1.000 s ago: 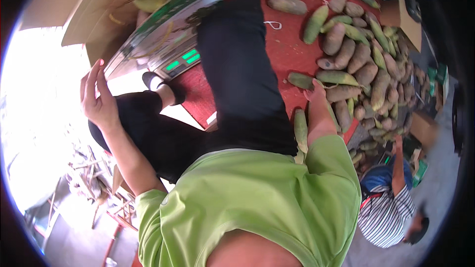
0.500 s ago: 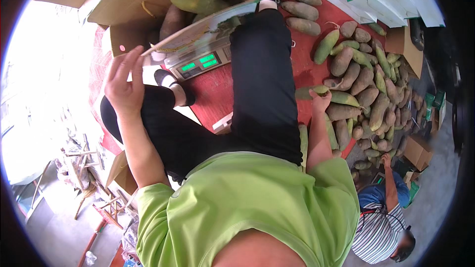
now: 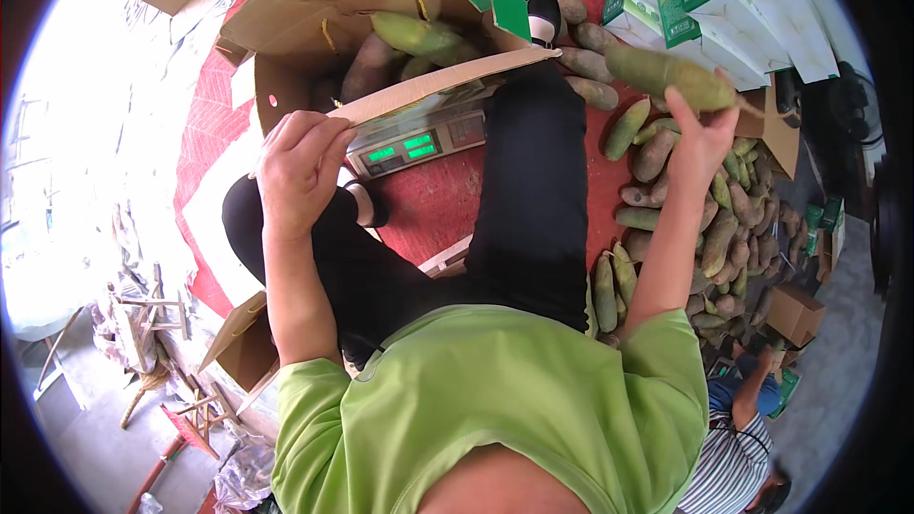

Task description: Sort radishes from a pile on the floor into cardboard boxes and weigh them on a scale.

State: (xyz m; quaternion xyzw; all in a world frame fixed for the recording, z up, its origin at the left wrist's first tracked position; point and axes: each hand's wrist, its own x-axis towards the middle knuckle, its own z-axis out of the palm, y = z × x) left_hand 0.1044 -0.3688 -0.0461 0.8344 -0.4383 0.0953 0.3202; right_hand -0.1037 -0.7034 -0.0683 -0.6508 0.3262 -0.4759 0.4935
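Observation:
My left hand (image 3: pixel 300 171) is closed on the near flap (image 3: pixel 428 93) of an opened cardboard carton (image 3: pixel 314 14), at the flap's left corner. Inside the carton lie several long radishes, a green one (image 3: pixel 419 36) on top. Beneath the flap, partly hidden by it, is a weighing scale (image 3: pixel 405 152) with a lit green display. Out to the far right, my right hand (image 3: pixel 703 141) grips a large greenish radish (image 3: pixel 662 74) by its tailed end, raised above other radishes. Its thumb and fingers close around the sides.
A big heap of radishes (image 3: pixel 719 243) covers the red floor on my right. White and green cartons (image 3: pixel 705 9) stand at the far right. Another person in a striped shirt (image 3: pixel 728 466) works at the lower right. Small wooden stools (image 3: pixel 195 419) are at the left.
My right hand has moved up and away from the heap, carrying a radish. My left hand stays at the flap's corner, now with its fingers wrapped over the edge. The view has shifted slightly.

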